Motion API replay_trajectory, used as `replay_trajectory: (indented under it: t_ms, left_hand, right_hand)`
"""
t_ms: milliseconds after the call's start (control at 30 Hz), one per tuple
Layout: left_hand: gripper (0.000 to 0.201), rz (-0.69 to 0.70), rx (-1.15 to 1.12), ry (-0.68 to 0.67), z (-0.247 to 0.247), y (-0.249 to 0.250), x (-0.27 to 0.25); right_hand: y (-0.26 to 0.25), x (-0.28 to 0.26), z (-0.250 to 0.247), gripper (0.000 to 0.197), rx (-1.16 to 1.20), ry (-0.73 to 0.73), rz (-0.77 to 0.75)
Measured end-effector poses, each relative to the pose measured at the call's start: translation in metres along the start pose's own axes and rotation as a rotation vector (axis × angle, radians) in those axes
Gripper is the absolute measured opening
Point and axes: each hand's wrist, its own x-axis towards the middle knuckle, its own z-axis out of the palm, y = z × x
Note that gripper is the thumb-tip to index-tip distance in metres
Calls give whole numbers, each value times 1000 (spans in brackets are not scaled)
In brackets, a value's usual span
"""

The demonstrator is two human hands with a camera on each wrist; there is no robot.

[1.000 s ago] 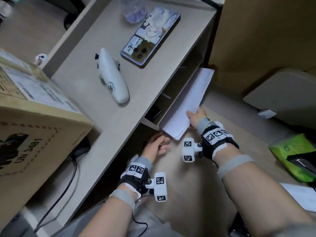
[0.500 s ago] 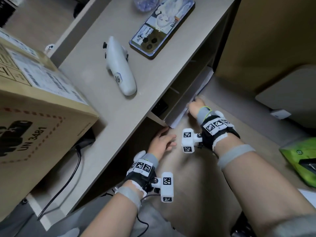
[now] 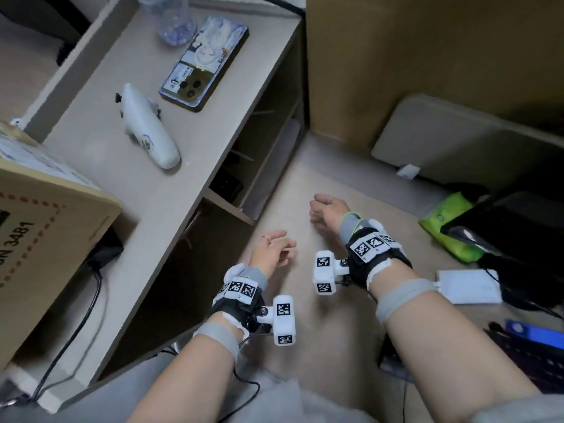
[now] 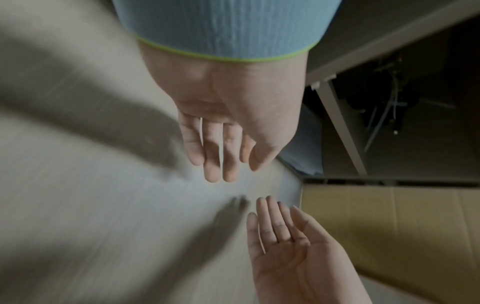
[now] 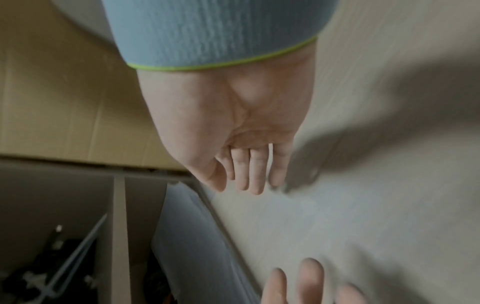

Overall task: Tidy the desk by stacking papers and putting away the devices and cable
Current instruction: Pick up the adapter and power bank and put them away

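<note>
A stack of white papers lies inside the lower shelf under the desk; the same papers show in the right wrist view. A white controller and a phone lie on the desktop. A black cable runs down the desk's left part. My left hand hovers in front of the shelf, fingers relaxed and empty. My right hand hangs just right of the shelf opening, holding nothing. Both wrist views show the left hand and the right hand with straight fingers.
A large cardboard box stands on the desk's left. A clear bottle stands behind the phone. A small black item sits in the upper shelf. To the right lie a green packet, a white device and a keyboard.
My right hand pushed the paper stack into the shelf, let go and drew back. The left hand also pulled away from the shelf edge.
</note>
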Motion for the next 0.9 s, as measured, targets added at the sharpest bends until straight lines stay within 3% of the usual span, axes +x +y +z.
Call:
replay_trajectory:
  t_ms: [67,233,500,667,900]
  left_hand:
    - [24,2,24,-22,12,-3,-2]
    - [18,15,102,-153,75,-24,-30]
    - [25,94,345,-261,177,-90,-91]
    - [36,214,476,-240,223,-114,-120]
    - [58,269,708,-185,256,-110,-109]
  right_hand:
    - [7,-24,-16,20,62,35,14]
    - [49,-94,-94,33,205,239,-7]
    - [148,-199,-217,31,307,523,87]
    - [191,-235,-263,30,332,584,126]
    - [189,-238,-281,30,384,573,141]
